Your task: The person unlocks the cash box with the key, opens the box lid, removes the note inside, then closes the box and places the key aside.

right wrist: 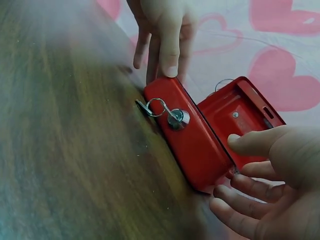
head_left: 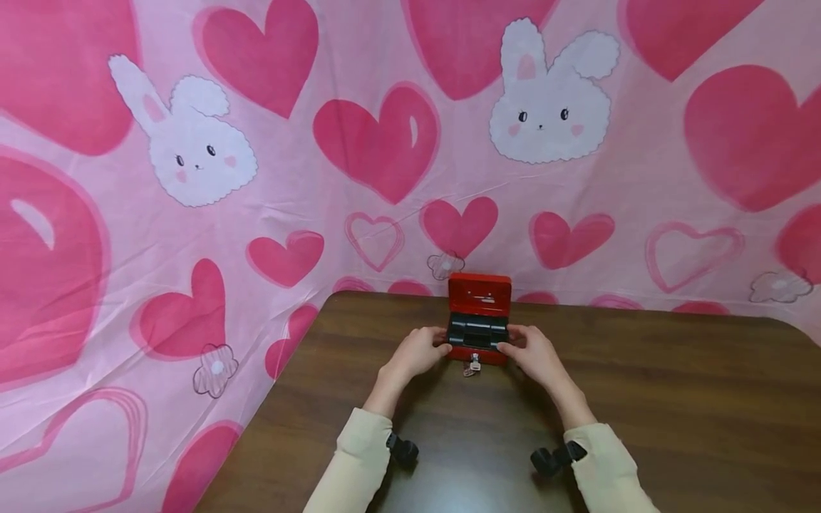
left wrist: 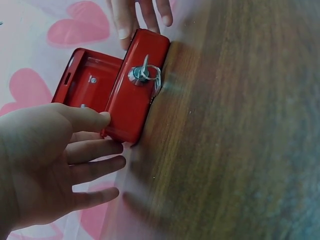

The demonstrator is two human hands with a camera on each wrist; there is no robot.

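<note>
A small red cash box (head_left: pixel 492 355) stands on the table with its lid (head_left: pixel 466 303) raised at the back. Inside it lies a black compartment tray (head_left: pixel 477 320). A key with a ring (left wrist: pixel 145 74) sticks out of the round lock on the front. My left hand (head_left: pixel 417 352) is at the box's left end, thumb tip on the front corner and fingers stretched along the side. At the other end is my right hand (head_left: pixel 537 356). Its thumb reaches over the rim, and its loosely bent fingers lie beside the end wall in the right wrist view.
The brown wooden table (head_left: pixel 673 399) runs out to both sides. Behind and to the left hangs a pink cloth (head_left: pixel 372 43) with hearts and rabbit faces, close to the table's back edge. Each wrist carries a black camera (head_left: pixel 405 452).
</note>
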